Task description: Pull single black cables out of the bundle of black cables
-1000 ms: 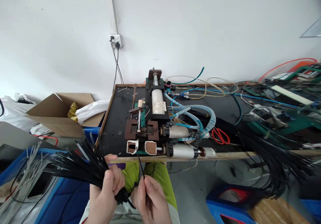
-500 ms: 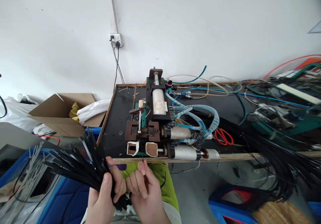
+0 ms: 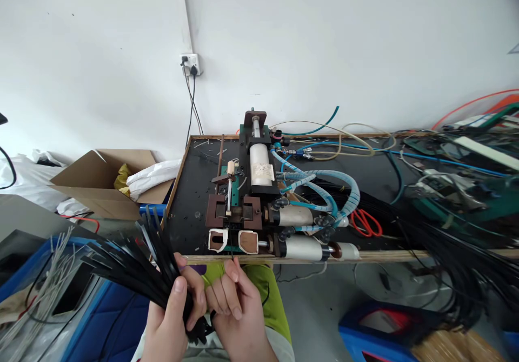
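Note:
A thick bundle of flat black cables [image 3: 133,272] is clasped in my left hand [image 3: 178,302], its loose ends fanning out to the upper left. Beside it, my right hand [image 3: 235,300] has thumb and forefinger pinched on one thin black cable [image 3: 232,251]. That cable runs up from the fingertips between two white-edged pads [image 3: 248,242] at the front of a pneumatic machine [image 3: 259,167]. Behind the pads are the machine's brown jaw blocks [image 3: 252,212]; the cable's far end is hidden there. Both hands are just in front of the bench edge.
The black-topped bench [image 3: 182,205] carries blue air hoses [image 3: 348,189] and red-handled scissors [image 3: 367,223]. More black cables [image 3: 441,254] hang over its front at right. A cardboard box [image 3: 97,183] and a blue bin with pale strands [image 3: 52,286] are at left.
The whole view has shifted slightly, so the bench and machine appear a little further right. Both hands keep the same grip, and the cable stays between the pads.

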A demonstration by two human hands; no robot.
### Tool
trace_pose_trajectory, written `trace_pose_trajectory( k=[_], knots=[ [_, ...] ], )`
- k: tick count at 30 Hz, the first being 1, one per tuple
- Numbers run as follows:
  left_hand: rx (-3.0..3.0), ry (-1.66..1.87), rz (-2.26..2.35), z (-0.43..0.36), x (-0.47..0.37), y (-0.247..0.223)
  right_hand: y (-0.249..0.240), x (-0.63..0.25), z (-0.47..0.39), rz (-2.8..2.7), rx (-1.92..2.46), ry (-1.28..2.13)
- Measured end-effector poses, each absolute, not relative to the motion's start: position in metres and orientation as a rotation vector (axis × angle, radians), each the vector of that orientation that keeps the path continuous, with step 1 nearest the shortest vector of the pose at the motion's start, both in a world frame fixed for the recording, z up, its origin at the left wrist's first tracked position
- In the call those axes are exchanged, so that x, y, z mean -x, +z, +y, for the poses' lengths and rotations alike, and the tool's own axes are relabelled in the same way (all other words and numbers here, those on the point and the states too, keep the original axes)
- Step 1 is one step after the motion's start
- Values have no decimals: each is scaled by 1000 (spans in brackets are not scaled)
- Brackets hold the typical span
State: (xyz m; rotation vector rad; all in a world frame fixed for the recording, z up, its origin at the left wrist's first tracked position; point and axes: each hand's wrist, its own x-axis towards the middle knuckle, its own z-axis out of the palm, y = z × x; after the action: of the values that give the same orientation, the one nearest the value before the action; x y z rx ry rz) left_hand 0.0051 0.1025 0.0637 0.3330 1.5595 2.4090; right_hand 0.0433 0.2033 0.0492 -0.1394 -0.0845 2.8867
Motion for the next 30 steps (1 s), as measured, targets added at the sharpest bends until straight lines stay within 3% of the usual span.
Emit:
trace_pose_trajectory(
  k=[25,30],
  knots=[
    [-153,2467,1577,101,-10,69,49,-38,199,-179,178,2878],
    [-197,2390,1622,97,-10,64,49,-37,197,-443,284,2757]
  ],
)
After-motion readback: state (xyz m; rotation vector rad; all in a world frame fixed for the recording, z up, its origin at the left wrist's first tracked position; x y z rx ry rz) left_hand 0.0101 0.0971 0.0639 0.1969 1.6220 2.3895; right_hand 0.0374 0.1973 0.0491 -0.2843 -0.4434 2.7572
